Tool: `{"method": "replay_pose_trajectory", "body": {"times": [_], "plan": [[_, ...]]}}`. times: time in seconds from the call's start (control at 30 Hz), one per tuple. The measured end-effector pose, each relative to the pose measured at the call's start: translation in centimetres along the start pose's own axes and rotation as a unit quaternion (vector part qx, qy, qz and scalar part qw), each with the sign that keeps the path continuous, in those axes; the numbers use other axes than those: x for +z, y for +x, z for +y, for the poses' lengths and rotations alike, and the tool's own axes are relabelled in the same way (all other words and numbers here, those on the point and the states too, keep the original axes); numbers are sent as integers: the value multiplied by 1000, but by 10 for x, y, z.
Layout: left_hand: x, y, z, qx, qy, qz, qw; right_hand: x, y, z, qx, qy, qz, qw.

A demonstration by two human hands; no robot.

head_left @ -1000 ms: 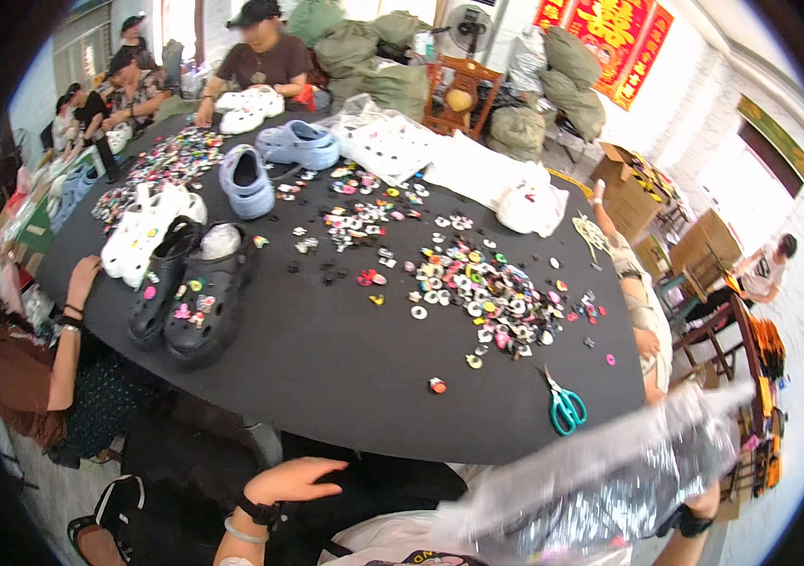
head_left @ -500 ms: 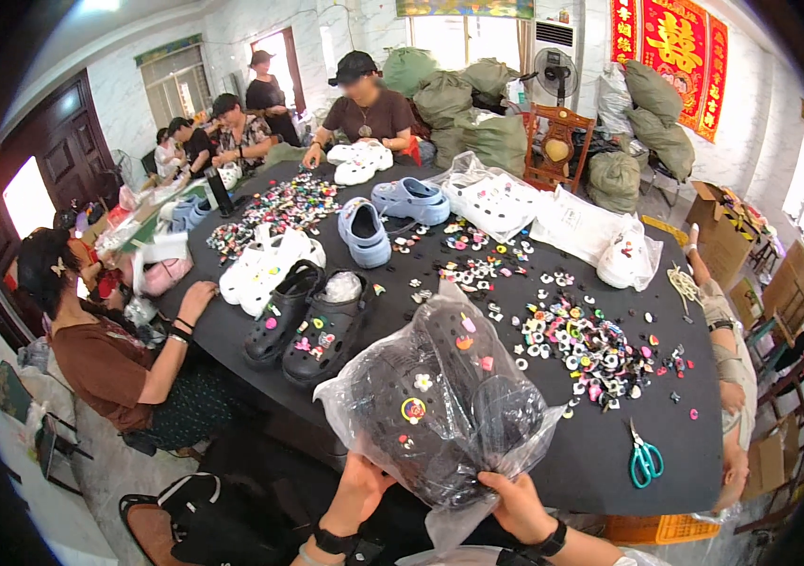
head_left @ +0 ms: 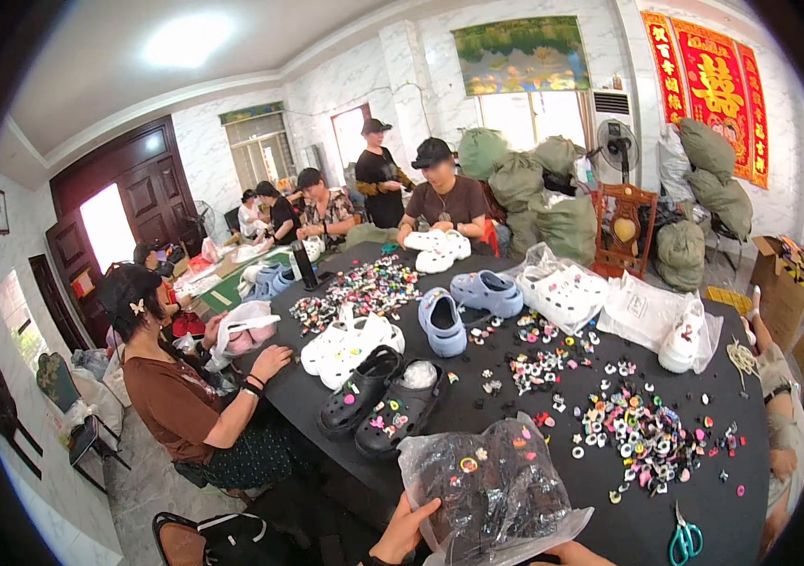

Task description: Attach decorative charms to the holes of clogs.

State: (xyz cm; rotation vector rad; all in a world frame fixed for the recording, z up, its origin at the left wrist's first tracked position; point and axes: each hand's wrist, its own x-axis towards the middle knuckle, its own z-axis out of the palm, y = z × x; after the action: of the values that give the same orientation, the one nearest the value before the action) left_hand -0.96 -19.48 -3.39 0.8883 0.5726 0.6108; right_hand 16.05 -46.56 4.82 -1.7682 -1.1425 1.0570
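A clear plastic bag (head_left: 491,533) with a pair of black clogs (head_left: 458,486) inside is tilted up in front of me at the table's near edge. Colourful charms dot the clogs. My left hand (head_left: 406,530) grips the bag's left side, thumb on the front. At the bag's lower right, my right hand (head_left: 567,555) is against the plastic, mostly cut off by the lower edge, its fingers largely hidden. Just beyond the bag stand an unbagged black clog (head_left: 360,391) and its mate (head_left: 397,423), with charms on both and crumpled clear plastic in the mate.
On the black table (head_left: 553,453) lie loose charms (head_left: 642,429), teal scissors (head_left: 685,542), white clogs (head_left: 350,349), blue clogs (head_left: 441,323) and bagged white clogs (head_left: 562,294). A co-worker (head_left: 171,377) sits at left; another (head_left: 444,193) works across the table. Green sacks (head_left: 567,226) are piled behind.
The view has tilted up, so the room shows more. The bagged clogs sit lower in the picture. My right hand has moved down almost out of view; my left still holds the bag.
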Motion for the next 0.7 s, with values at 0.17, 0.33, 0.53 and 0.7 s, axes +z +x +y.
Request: {"method": "replay_pose_trajectory", "body": {"times": [0.17, 0.33, 0.53, 0.7], "plan": [[20, -15, 14, -24, -35, 68, 997, 14, 15, 53, -85, -88, 22, 992], [31, -17, 20, -52, -78, 54, 994, -76, 35, 98, -178, -187, 53, 965], [10, 1, -4, -109, -78, 26, 991, -76, 17, 66, -129, -124, 258, 949], [30, 4, 4, -128, -115, -18, 985, -34, 4, 36, -94, 199, 160, 962]]}}
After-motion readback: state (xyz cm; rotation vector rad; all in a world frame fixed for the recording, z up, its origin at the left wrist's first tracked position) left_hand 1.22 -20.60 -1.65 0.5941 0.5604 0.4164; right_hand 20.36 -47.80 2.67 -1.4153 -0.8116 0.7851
